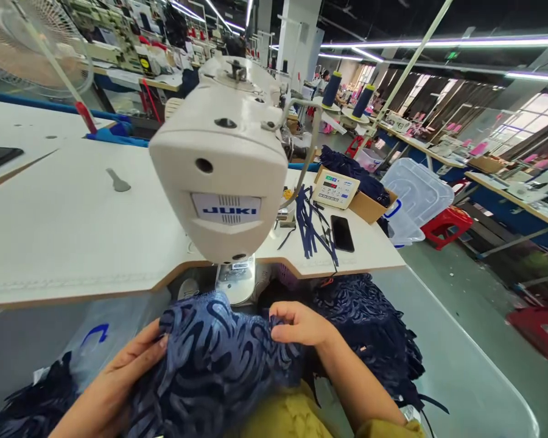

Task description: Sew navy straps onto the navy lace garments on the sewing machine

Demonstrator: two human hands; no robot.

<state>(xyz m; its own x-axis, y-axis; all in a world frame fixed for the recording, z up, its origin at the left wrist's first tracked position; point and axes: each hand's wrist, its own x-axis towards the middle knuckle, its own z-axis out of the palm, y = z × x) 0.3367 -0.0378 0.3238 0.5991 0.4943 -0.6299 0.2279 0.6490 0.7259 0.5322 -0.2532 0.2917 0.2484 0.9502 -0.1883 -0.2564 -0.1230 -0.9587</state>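
A navy patterned garment piece [210, 359] is stretched between my two hands, below the head of a white sewing machine [219, 140]. My left hand [139, 359] pinches its left edge between thumb and fingers. On the other side, my right hand [296, 325] is closed on the upper right edge. The top edge of the fabric lies just in front of the machine's metal sewing bed [237, 283], overlapping it in this view. The lower part of the fabric drapes toward my lap.
A pile of similar navy pieces [369, 328] lies at the right in a clear plastic bin [466, 340]. On the white tabletop [73, 225] are navy strips [308, 225], a phone [342, 233] and a control panel [335, 188]. More dark fabric [41, 395] sits lower left.
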